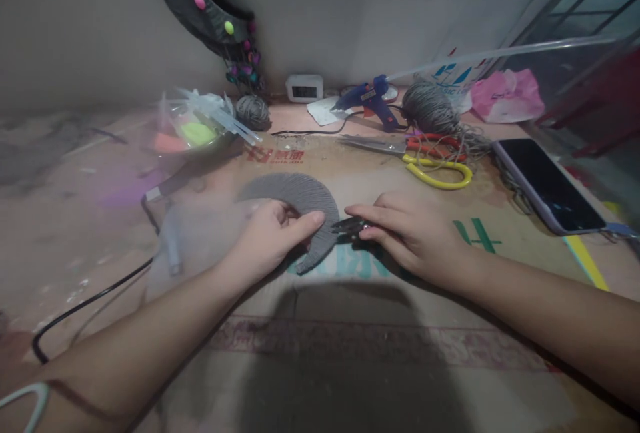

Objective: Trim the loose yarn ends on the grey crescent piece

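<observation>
Forearms lay over cardboard (pixel 380 176); left hand (pixel 273 236) pinched a grey yarn-wrapped arc (pixel 305 196), right hand (pixel 410 233) clasped black snips (pixel 347 226) at its edge.

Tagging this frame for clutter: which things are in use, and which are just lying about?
In use: left hand gripping the grey crescent; right hand holding black snips at its edge.
Lying about: scissors, glue gun, yarn ball, phone, pink bag, clock.

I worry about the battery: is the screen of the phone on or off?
Off, it seems: the phone lies face up, and its screen is plain black from end to end.
</observation>
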### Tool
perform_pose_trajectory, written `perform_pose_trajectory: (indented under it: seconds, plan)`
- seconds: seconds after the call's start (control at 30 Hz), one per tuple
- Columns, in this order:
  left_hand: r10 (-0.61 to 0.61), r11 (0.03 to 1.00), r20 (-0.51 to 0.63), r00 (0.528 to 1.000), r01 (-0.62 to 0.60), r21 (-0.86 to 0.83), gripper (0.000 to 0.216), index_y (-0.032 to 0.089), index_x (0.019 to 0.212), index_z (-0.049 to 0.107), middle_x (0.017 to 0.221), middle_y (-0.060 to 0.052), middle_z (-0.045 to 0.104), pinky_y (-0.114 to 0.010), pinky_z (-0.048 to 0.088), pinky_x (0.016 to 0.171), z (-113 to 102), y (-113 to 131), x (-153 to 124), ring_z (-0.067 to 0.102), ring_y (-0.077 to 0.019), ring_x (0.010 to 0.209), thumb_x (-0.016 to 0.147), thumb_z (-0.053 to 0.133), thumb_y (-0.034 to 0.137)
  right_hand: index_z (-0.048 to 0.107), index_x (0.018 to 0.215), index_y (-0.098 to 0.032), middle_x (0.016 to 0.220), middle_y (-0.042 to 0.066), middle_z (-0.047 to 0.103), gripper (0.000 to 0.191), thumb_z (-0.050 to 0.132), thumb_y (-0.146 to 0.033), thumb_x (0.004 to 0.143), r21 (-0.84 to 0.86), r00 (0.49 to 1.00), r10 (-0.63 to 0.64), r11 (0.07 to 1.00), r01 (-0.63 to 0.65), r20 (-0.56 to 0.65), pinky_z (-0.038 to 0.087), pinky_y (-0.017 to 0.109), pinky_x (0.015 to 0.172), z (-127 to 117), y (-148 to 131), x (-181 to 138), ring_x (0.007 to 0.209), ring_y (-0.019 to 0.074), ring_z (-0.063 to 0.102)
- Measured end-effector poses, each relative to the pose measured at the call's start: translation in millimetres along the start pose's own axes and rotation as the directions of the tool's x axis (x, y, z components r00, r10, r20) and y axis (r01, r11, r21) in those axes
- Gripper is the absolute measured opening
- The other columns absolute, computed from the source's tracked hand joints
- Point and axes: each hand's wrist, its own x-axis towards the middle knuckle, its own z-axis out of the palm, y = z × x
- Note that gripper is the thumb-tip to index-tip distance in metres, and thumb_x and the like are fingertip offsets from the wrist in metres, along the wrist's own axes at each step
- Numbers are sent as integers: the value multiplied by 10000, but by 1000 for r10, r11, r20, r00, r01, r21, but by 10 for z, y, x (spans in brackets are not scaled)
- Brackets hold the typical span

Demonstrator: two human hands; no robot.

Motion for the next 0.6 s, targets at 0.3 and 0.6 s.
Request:
perform_pose_trajectory:
  seconds: [0.3,0.6]
  plan:
    - [24,997,-122,992,-15,74,281,186,580,607,475,-20,603,-268,423,503,20,37,-18,613,-218,589,724,686,415,643,1174,-185,851,63,653,311,456,-330,971,8,1000,-3,1000,3,3,404,270,633,19,26,-2,729,148,577]
    - [41,992,-92,995,-29,126,347,177,555,605,460,-15,584,-251,387,461,-2,36,-25,572,-182,523,746,667,460,645,1165,-167,836,62,650,325,453,-344,971,20,1000,1,1000,-2,7,407,271,639,2,22,8,730,153,578]
